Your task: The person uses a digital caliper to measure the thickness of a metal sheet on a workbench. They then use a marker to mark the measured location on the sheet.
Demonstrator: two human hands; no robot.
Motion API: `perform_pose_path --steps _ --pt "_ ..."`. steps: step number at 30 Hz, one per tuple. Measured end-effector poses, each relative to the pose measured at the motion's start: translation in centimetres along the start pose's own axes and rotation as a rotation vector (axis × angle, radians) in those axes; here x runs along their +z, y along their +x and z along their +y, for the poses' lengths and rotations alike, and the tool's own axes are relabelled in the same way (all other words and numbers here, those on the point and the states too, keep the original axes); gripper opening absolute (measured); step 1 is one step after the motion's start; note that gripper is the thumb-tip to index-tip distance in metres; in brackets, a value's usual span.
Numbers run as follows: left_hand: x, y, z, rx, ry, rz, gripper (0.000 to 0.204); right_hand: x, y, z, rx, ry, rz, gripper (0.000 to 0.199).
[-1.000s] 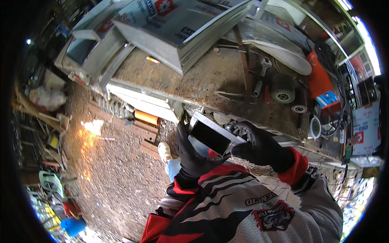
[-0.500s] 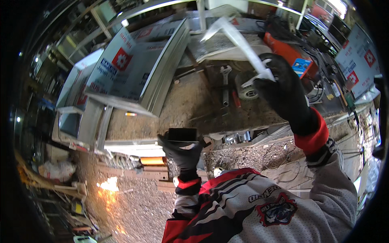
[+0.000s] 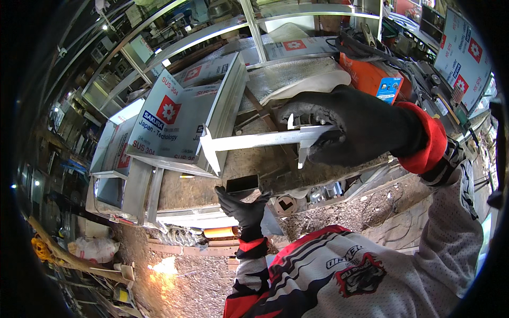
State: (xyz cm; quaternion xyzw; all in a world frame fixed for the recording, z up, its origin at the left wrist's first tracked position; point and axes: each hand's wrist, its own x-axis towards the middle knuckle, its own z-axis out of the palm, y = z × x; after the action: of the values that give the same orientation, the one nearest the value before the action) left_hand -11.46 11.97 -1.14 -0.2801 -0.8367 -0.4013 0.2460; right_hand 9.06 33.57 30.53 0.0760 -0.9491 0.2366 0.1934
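Behind the caliper point(image 3: 260, 140) gripped by the right hand point(image 3: 355, 127), white red-labelled panels point(image 3: 175, 119) lean; left hand point(image 3: 241, 206) pinches a dark plate point(image 3: 242, 184) beside the orange machine point(image 3: 371, 77).

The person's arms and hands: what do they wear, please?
Both the left hand and the right hand wear black gloves with red cuffs. The sleeves are pale grey mesh-like fabric with red and black stripes and a printed emblem near the chest.

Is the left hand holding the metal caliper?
No, the right hand grips the caliper; the left hand holds a small dark metal piece.
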Motion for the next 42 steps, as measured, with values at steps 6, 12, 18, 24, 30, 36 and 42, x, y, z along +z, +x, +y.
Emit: perform_pose_path --steps 6,12,18,24,30,36,42 --pt "-4.5 2.0 1.2 0.174 -0.114 0.124 0.116 0.1 0.9 -1.8 -0.104 -0.010 -0.027 0.067" --pt "-9.6 3.4 4.8 0.014 -0.685 0.156 0.035 0.5 1.1 -2.6 -0.094 -0.028 -0.090 0.071" --pt "-16.0 6.4 9.9 0.031 -0.962 0.068 0.039 1.6 1.3 -3.5 -0.257 -0.098 -0.070 0.069" --pt "-20.9 6.2 12.3 -0.086 -1.128 -0.061 0.026 2.5 1.2 -7.7 -0.293 -0.078 -0.106 0.064" --pt "-25.8 4.2 10.5 -0.038 -1.302 -0.038 0.015 3.2 -0.2 -15.9 -0.075 -0.149 -0.237 0.073" --pt "-33.1 0.0 6.5 -0.047 -1.387 -0.050 0.016 7.1 -2.1 -25.8 -0.242 -0.373 -0.136 0.074" --pt "-40.7 -4.0 3.9 -0.093 -1.371 -0.123 0.011 10.0 -3.8 -35.7 -0.130 -0.346 -0.195 0.071"
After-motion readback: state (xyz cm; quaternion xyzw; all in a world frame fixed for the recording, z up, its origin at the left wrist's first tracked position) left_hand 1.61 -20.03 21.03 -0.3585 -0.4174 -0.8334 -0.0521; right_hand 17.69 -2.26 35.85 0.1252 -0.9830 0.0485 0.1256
